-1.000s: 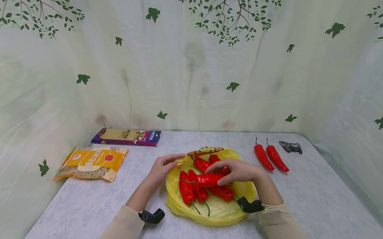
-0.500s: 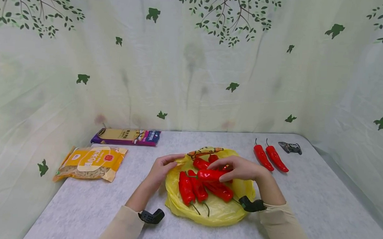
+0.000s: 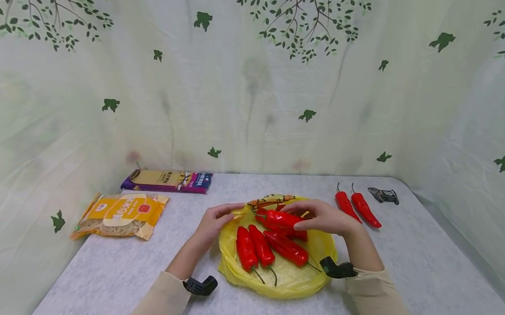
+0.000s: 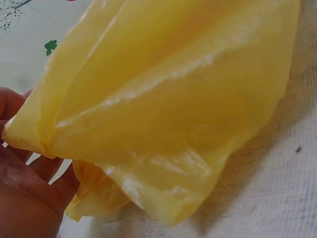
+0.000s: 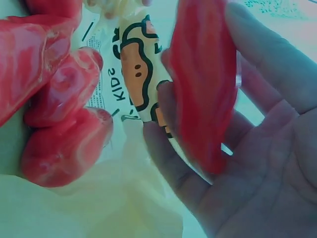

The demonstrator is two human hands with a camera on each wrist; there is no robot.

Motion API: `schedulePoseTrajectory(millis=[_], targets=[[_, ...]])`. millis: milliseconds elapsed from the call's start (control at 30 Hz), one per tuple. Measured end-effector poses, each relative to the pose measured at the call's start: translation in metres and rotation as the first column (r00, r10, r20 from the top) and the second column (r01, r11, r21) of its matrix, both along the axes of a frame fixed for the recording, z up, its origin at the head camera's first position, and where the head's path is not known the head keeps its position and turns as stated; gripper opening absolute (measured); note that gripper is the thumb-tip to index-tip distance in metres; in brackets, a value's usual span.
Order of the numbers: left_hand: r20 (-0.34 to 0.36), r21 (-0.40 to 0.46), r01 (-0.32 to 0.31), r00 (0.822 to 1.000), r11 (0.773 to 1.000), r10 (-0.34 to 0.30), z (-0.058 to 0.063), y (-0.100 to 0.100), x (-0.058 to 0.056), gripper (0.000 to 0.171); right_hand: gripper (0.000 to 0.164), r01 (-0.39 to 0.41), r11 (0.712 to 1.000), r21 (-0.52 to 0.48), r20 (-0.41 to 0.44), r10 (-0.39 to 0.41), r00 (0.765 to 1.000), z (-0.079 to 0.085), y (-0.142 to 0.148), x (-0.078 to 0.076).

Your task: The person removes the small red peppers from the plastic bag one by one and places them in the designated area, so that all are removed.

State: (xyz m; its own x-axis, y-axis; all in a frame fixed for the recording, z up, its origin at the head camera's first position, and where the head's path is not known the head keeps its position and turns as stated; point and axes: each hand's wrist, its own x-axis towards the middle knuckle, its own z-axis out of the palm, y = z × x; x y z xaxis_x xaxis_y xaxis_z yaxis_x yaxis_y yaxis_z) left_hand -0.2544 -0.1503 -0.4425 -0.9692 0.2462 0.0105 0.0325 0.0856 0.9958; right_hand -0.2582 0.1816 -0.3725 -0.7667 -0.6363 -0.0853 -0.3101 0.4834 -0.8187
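Observation:
My right hand (image 3: 323, 218) grips a red chili pepper (image 3: 280, 220) above the bag. In the right wrist view, thumb and fingers curl around this pepper (image 5: 205, 84). My left hand (image 3: 211, 224) pinches the left edge of an opened yellow plastic bag (image 3: 299, 289), whose thin fold (image 4: 188, 114) fills much of the left wrist view. Several more red peppers lie in the bag, including one (image 3: 245, 249) at the left and one (image 3: 288, 248) near the middle. Others behind are partly hidden by the held pepper and right hand.
Two red peppers (image 3: 365, 209) lie at the back right, beside a small dark packet (image 3: 384, 195). At the back left is a purple and tan packet (image 3: 167, 180). An orange and white food bag (image 3: 120, 214) lies nearer at the left table edge.
My right hand has lifted and moved the pepper away from me, toward the back of the bag, uncovering the front peppers. The left hand has stayed at the bag's edge.

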Motion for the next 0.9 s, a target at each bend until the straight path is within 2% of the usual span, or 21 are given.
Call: schedulePoseTrajectory(millis=[233,433,600,900], targets=[[-0.013,-0.007,-0.006,1.0,1.0,0.006,-0.003,0.001,0.001,0.036,0.047,0.066,0.994,-0.087,-0.003,-0.067,0.998,-0.002,0.007,0.001],[-0.007,-0.012,-0.031,0.999,0.999,0.031,-0.002,0.002,0.002,0.035,0.049,0.148,0.982,-0.115,-0.033,-0.152,0.988,0.004,0.015,0.001],[-0.002,-0.017,-0.043,0.999,0.999,0.043,0.0,0.001,0.003,0.035,0.047,0.18,0.974,-0.138,-0.03,-0.186,0.982,0.009,0.02,0.0],[-0.007,-0.02,-0.027,1.0,0.999,0.027,0.001,-0.001,0.0,0.036,0.046,0.266,0.948,-0.175,-0.058,-0.28,0.958,0.013,0.035,-0.003]])
